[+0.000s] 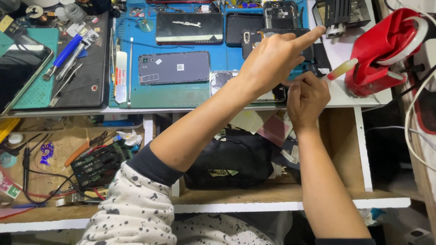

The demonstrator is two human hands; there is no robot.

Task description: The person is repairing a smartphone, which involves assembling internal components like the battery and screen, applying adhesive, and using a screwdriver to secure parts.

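Speckled sleeve [131,204] lowest; my left hand [272,61] reaches across with forefinger out, holding nothing; my right hand [308,97] pinches a pale-handled tool [339,70] over the opened phone [247,86].

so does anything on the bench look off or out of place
Nothing looks spilled or broken. The phone lies face down on the blue mat, slightly askew. The left hand crosses over the right hand, which pinches a small tool pointing towards the red holder. The drawer below is cluttered.
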